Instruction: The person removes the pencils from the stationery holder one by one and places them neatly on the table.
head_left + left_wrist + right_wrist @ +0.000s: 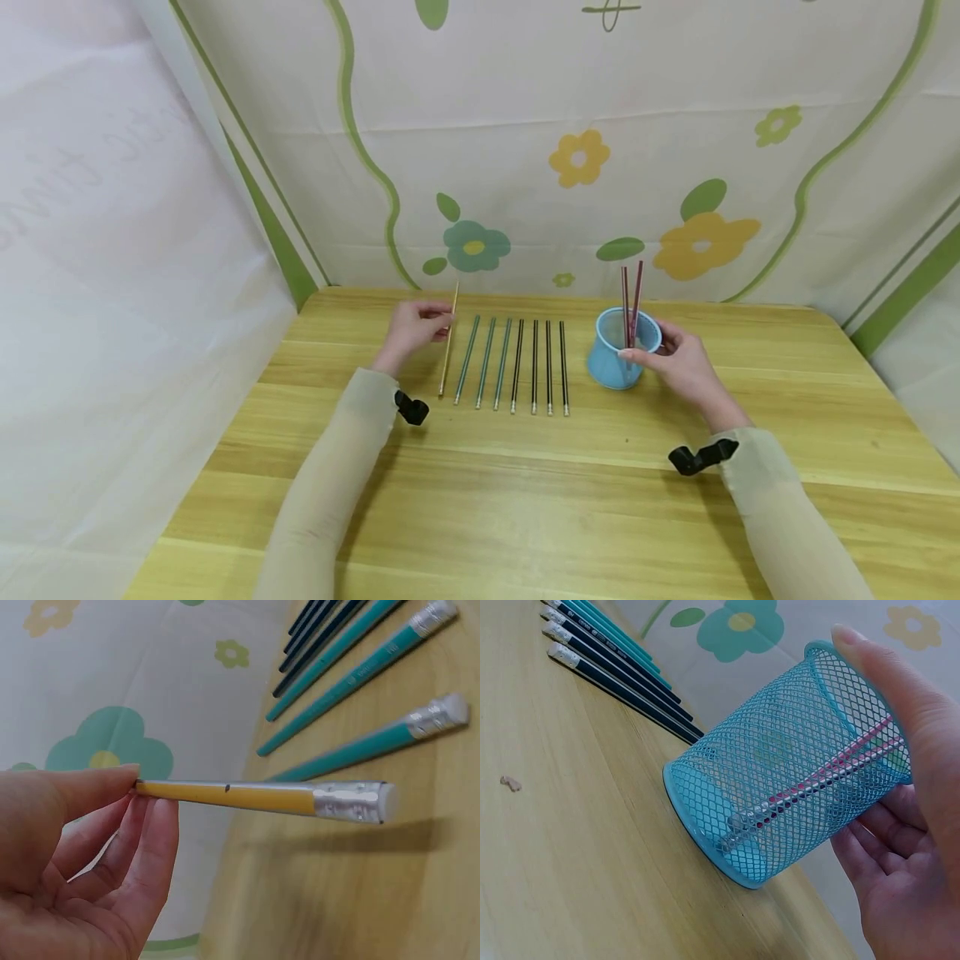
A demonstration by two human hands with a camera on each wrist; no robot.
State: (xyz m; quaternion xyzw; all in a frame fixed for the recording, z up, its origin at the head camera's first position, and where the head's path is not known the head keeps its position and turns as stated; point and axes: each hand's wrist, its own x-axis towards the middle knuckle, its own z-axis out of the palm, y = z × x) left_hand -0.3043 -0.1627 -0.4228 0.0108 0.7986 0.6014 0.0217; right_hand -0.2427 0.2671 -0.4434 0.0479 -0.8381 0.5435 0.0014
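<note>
My left hand (414,332) pinches a yellow pencil (247,796) between thumb and fingers. In the left wrist view its white eraser end points away from the hand, and a shadow falls on the wood below it. Around the rim of a blue mesh pencil cup (780,757) curl the thumb and fingers of my right hand (678,362). Two dark red pencils (636,296) lean inside the cup, eraser ends down. Just right of the yellow pencil lie three teal pencils (485,362), then several black pencils (535,367), side by side with erasers toward me.
The wooden table (495,508) ends at the back against a hanging cloth (495,100) printed with flowers. A small brown crumb (510,783) lies on the table near the cup. Black wrist mounts (411,408) sit on both sleeves.
</note>
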